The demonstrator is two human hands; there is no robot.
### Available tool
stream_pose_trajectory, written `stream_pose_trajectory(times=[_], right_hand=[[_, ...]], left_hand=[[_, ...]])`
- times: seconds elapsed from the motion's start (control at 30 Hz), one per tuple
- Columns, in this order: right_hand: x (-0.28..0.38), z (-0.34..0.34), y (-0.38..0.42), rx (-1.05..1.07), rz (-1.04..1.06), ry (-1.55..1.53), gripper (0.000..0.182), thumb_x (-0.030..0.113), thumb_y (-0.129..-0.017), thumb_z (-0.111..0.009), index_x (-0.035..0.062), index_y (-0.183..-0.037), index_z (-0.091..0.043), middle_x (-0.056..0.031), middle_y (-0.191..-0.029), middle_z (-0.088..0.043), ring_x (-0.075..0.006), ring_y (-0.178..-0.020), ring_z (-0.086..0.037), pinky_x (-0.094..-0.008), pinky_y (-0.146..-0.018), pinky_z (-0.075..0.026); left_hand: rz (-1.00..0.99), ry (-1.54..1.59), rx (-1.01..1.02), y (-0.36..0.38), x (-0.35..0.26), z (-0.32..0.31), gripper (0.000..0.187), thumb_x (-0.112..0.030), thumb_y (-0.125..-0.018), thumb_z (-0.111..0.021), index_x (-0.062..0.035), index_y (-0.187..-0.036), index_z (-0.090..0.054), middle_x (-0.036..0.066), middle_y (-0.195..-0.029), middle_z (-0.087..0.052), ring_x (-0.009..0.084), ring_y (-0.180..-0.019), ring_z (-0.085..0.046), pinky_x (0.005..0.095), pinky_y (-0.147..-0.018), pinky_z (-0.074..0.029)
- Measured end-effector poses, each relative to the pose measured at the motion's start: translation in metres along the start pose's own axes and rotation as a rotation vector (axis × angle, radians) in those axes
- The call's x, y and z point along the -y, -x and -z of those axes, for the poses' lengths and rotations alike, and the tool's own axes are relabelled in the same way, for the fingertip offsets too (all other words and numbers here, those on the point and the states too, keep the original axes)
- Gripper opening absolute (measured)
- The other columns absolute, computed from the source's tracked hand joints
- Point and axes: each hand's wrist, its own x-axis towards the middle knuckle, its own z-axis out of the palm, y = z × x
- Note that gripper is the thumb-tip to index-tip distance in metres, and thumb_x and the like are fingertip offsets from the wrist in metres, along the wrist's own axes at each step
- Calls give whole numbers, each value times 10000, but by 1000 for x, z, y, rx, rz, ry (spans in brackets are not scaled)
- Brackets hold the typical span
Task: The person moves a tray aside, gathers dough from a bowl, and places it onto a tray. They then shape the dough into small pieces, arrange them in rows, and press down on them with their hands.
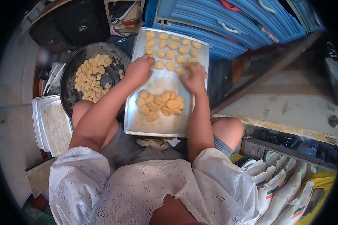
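A metal baking tray lies across my lap, its far half set with rows of flattened dough pieces. Closer to me on the same tray is a heap of dough pieces. My left hand reaches over the tray's left edge, fingers curled down onto a dough piece in the nearer rows. On the right, my right hand has bent fingers at a dough piece at the end of the nearest row. The fingertips of both hands are partly hidden.
Left of the tray stands a large dark round pan holding many small dough balls. More metal trays lean below it. Blue drawers are ahead, a wooden board slants at right, and white packets stand lower right.
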Motion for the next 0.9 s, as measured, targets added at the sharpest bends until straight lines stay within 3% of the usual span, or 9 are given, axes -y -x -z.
stream_pose_trajectory(times=[0.07,0.17,0.4,0.53,0.6,0.7,0.9], right_hand=[[-3,-8,4,72,90,50,357,218,-668,-732,134,-1005,-648,-64,-1037,-587,-246,-1027,-489,-389,-913,-280],[-12,-21,1,-19,88,29,295,219,-664,-740,163,-947,-680,-31,-992,-607,-238,-1003,-496,-389,-912,-270],[-5,-4,-21,-20,40,-62,212,112,-736,-618,133,-937,-681,-43,-973,-616,-251,-994,-520,-404,-869,-328],[-11,-18,-62,-105,47,27,221,132,-731,-632,148,-946,-680,-57,-955,-619,-264,-943,-543,-404,-821,-378],[-10,-23,-74,-93,138,245,201,142,-737,-636,163,-930,-686,-40,-935,-626,-251,-923,-548,-393,-804,-377],[-14,-29,-86,-32,157,331,184,146,-732,-639,176,-905,-691,-20,-918,-631,-233,-898,-551,-386,-783,-375],[-18,-24,-82,-70,219,258,184,131,-728,-622,163,-896,-691,-15,-930,-630,-226,-904,-545,-393,-782,-365]], left_hand=[[-6,-3,-3,-1,3,-6,259,-116,-735,-660,-87,-981,-586,86,-984,-536,302,-925,-577,406,-750,-484],[-3,-17,-34,-6,10,-21,228,-100,-747,-631,-96,-972,-593,81,-954,-548,291,-918,-581,400,-743,-485],[23,-96,-94,-11,11,-34,143,-92,-763,-582,-94,-904,-597,75,-880,-564,282,-884,-591,398,-720,-487],[-3,-59,-129,-10,7,-31,120,-90,-755,-581,-85,-875,-587,84,-880,-565,291,-867,-592,404,-713,-486],[-10,-58,-131,-10,3,-29,116,-86,-753,-580,-83,-869,-585,87,-873,-563,292,-866,-590,406,-712,-486],[-20,-34,-131,-10,0,-26,112,-60,-750,-544,-75,-853,-585,98,-877,-568,299,-873,-591,419,-717,-486],[-39,-10,-141,-11,0,-24,128,-35,-744,-512,-72,-838,-592,99,-887,-578,295,-889,-593,425,-714,-488]])
